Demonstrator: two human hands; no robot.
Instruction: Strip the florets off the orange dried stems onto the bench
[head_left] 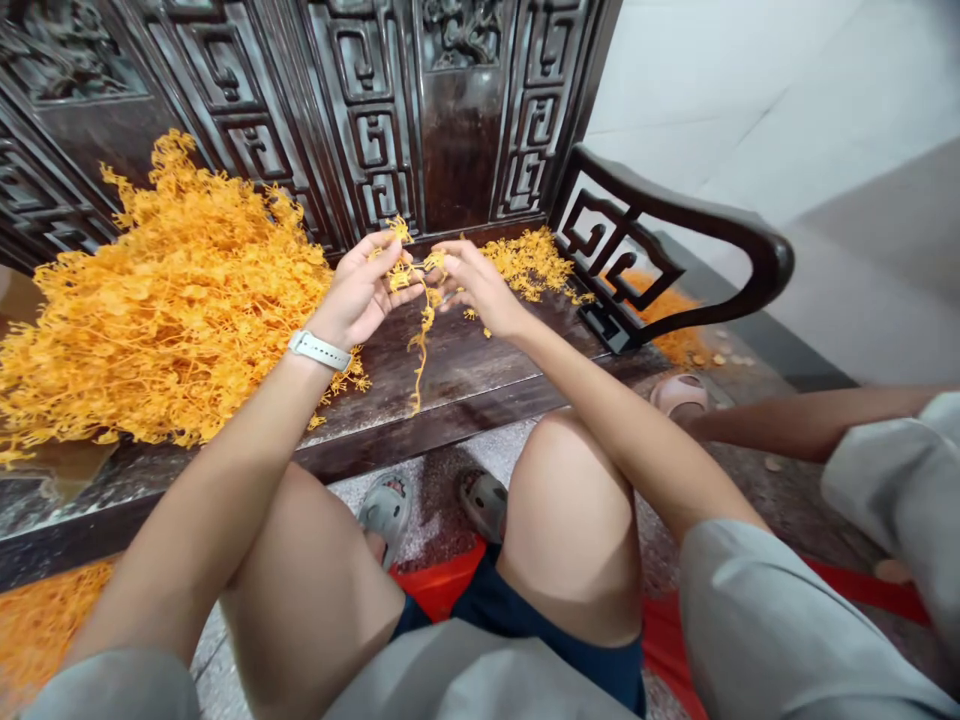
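Observation:
My left hand [361, 290], with a pale watch band on its wrist, is closed on a yellow-orange flower strand, its blossom-like tips showing between the thumb and fingers. The thin lower part of the strand [421, 362] hangs down over the bench. Close by on the right, my right hand [480, 287] has its fingers bent and pinched at another tip of the same strand. Beside my left forearm rises a big heap of similar yellow-orange strands [187, 300]. Behind my right hand lies a smaller pile of loose yellow-orange pieces [529, 262].
The dark wooden bench [480, 375] has a carved back and a curved armrest [720, 225] at the right. More orange pieces [664, 315] lie on the floor beyond it. Another person's arm [795, 425] reaches in from the right. Red plastic shows under my legs.

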